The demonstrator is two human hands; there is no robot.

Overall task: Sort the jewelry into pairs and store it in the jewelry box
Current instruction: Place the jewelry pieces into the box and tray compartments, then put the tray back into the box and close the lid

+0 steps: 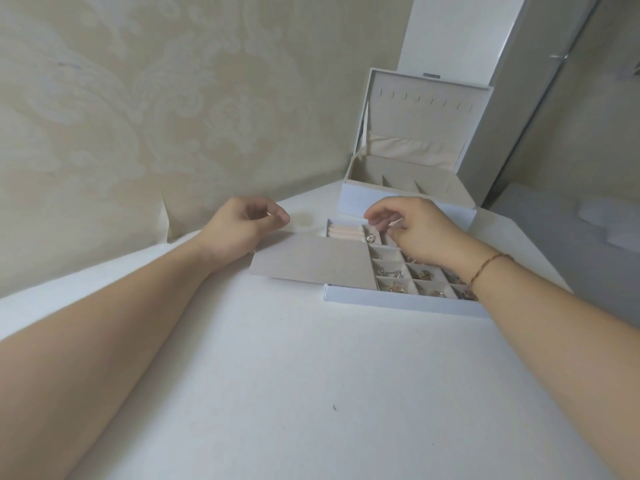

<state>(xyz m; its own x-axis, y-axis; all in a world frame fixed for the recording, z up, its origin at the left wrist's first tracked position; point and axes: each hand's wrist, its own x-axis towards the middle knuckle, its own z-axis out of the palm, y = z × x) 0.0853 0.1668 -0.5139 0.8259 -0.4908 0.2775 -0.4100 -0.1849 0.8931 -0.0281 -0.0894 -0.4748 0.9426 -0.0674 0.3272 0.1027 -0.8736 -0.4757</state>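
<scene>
White table [277, 375] against patterned wallpaper [138, 98]

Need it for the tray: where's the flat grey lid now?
The grey lid lies centre frame, overlapping the tray's left half, between the left hand and right hand.

On my feed the counter [277, 375] is plain white. The wall [138, 98] behind it carries a pale beige damask pattern. The jewelry box [408, 199] is white outside with a cream lining, and so is the tray [398, 301]; its flap [311, 258] is greyish beige. I see pink ring rolls [344, 232], gold and silver jewelry [394, 287], and a reddish-brown bracelet [486, 268].
</scene>
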